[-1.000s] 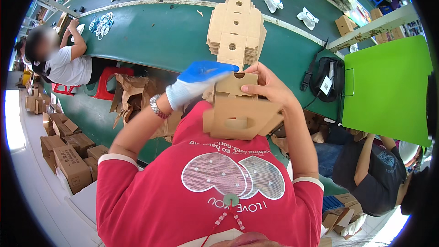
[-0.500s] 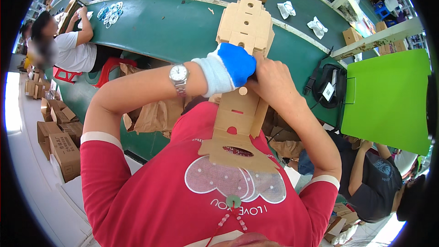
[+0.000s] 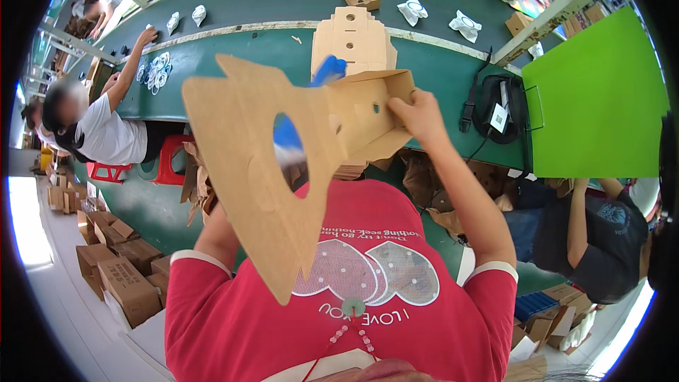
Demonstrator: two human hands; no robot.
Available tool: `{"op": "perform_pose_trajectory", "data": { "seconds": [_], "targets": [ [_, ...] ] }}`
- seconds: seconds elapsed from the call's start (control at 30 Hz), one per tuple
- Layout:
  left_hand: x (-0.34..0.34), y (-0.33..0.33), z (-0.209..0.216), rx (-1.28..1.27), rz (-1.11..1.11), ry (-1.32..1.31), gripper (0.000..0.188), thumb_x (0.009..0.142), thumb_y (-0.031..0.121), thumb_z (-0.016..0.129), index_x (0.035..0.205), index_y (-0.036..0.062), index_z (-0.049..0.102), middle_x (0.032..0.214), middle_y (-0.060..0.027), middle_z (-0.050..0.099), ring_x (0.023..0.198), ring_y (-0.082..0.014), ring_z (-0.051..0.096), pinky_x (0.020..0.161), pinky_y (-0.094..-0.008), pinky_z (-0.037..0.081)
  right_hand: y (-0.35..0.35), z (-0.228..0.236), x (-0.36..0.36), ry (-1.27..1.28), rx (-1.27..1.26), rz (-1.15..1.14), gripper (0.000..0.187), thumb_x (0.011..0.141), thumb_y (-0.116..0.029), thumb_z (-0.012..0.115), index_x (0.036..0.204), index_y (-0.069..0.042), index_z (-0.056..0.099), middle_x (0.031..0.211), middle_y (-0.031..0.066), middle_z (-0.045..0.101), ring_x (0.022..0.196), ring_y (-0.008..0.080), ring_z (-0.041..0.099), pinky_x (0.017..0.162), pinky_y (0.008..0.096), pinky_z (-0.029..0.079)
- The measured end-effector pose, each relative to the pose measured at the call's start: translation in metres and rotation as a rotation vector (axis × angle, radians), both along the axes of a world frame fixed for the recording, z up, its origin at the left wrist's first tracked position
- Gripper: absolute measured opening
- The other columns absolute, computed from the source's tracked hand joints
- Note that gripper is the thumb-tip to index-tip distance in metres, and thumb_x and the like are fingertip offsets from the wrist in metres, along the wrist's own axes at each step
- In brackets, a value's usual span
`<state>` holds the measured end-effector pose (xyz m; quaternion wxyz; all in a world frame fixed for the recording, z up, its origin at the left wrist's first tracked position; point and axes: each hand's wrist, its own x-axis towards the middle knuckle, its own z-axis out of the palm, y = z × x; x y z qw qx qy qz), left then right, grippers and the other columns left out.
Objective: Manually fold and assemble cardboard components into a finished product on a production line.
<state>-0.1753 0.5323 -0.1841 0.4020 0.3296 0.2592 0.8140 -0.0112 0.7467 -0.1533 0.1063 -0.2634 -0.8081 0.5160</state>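
Bench (image 3: 240,64) is spanning twelve o'clock. Box (image 3: 325,110) is occupying centre, right hand (image 3: 423,119) pinching its two-o'clock wall; left hand's (image 3: 287,139) grip undeterminable. It is probably handling light, stiff, creasable; hold by walls.

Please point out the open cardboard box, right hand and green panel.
Open cardboard box (image 3: 322,124): head view, board just right of its large cutout.
Right hand (image 3: 419,117): head view, back of the hand.
Green panel (image 3: 601,105): head view, middle of its face.

Partly folded cardboard box (image 3: 358,114), oval-holed lid (image 3: 245,159) open
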Motion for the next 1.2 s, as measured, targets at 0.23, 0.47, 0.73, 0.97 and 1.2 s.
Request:
{"op": "perform_pose_trajectory", "data": {
  "seconds": [0.23,0.47,0.73,0.97,1.2],
  "targets": [
    [0.057,0.042,0.030,-0.120,0.182,0.056,0.062,0.101,0.026,0.051,0.153,0.0076,0.024,0.152,-0.0098,0.037,0.137,-0.0248,0.041,0.114,-0.0359,0.033,-0.060,-0.015,-0.013,0.098,-0.104,-0.125,0.044,0.076,-0.028,0.071,0.059,0.008,0.052,0.052,0.0144,0.052,0.051,0.0141,0.048,0.049,0.0403,0.043],
    [0.079,0.007,0.036,-0.364,0.522,0.629,0.055,0.099,0.021,0.054,0.148,0.0067,0.032,0.147,-0.0090,0.042,0.132,-0.0234,0.045,0.112,-0.0346,0.036,-0.074,-0.012,-0.010,-0.139,-0.363,-0.060,0.047,0.087,-0.037,0.068,0.081,0.009,0.066,0.073,0.0105,0.065,0.073,0.0136,0.061,0.064,0.0329,0.048],
    [0.065,0.004,0.041,-0.015,0.193,-0.477,0.060,0.100,0.048,0.047,0.147,0.0119,0.038,0.138,-0.0085,0.052,0.127,-0.0245,0.052,0.106,-0.0452,0.044,-0.049,0.033,0.008,0.494,-0.632,0.162,0.071,0.101,-0.054,0.042,0.148,-0.002,0.031,0.150,0.0114,0.037,0.139,0.0229,0.034,0.110,0.0445,0.038],
    [0.087,0.001,-0.019,-0.621,0.332,-0.099,0.045,0.104,0.025,0.049,0.142,0.0007,0.045,0.136,-0.0057,0.054,0.122,-0.0129,0.051,0.107,-0.0282,0.039,-0.047,0.017,0.022,0.244,-1.102,0.086,0.048,0.104,-0.036,0.045,0.132,0.001,0.058,0.145,0.0101,0.044,0.133,0.0175,0.042,0.108,0.0324,0.036],
    [0.107,-0.025,0.035,-0.795,0.454,0.343,0.025,0.101,0.013,0.049,0.116,0.0062,0.067,0.122,-0.0078,0.066,0.109,-0.0178,0.061,0.096,-0.0296,0.046,-0.063,0.005,0.040,0.282,-0.407,0.087,0.024,0.098,-0.014,0.055,0.108,-0.003,0.074,0.106,0.0047,0.053,0.111,0.0148,0.053,0.094,0.0279,0.043]
  ]
}}
